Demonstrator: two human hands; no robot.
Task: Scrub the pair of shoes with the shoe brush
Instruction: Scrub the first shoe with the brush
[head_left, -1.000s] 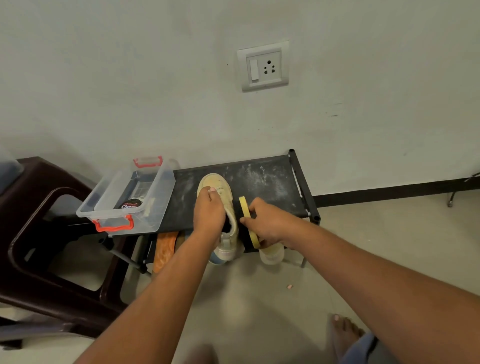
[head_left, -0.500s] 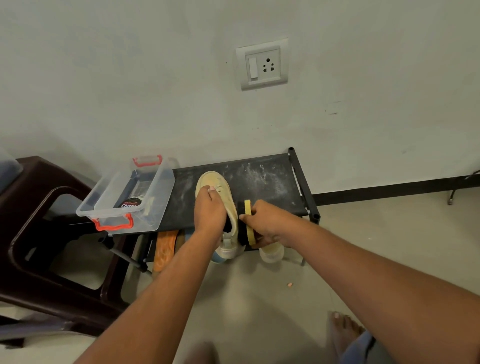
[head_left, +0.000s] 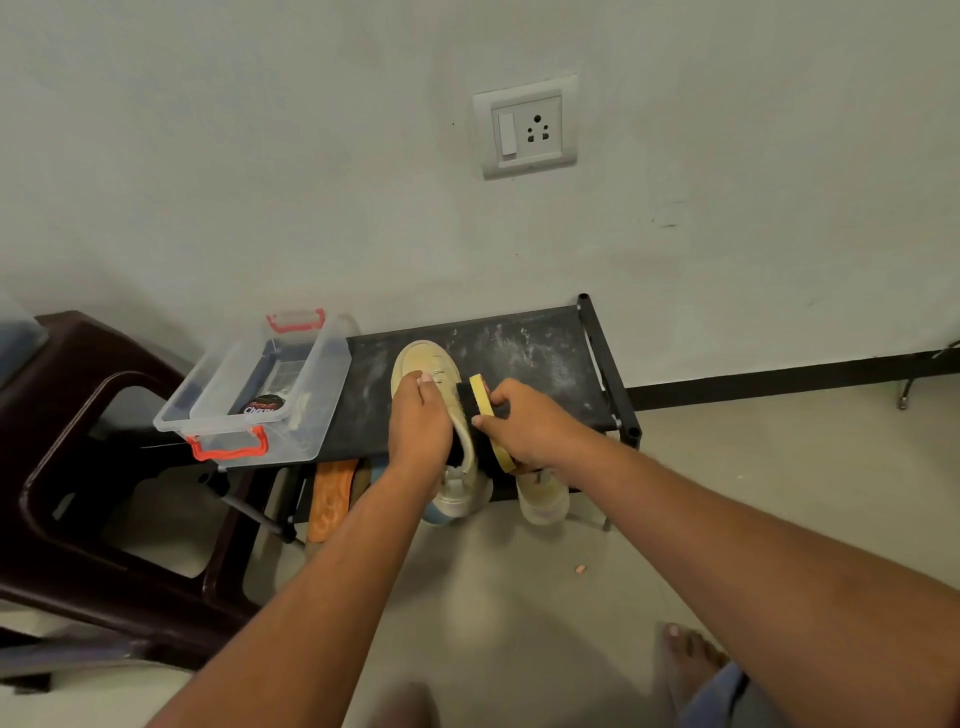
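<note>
Bristles meet sneaker (head_left: 423, 359) over the shoe rack (head_left: 545, 353).
My left hand (head_left: 418, 422) grips its top; my right hand (head_left: 531, 430) clasps the yellow shoe brush (head_left: 482, 401).

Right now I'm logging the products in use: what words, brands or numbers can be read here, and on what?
"Cherry": white letters on the round black tin in the clear box; the last letter is partly hidden.
Red mark on the yellow back of the shoe brush: too small to read.
Socket plate on the wall: no lettering visible.
</note>
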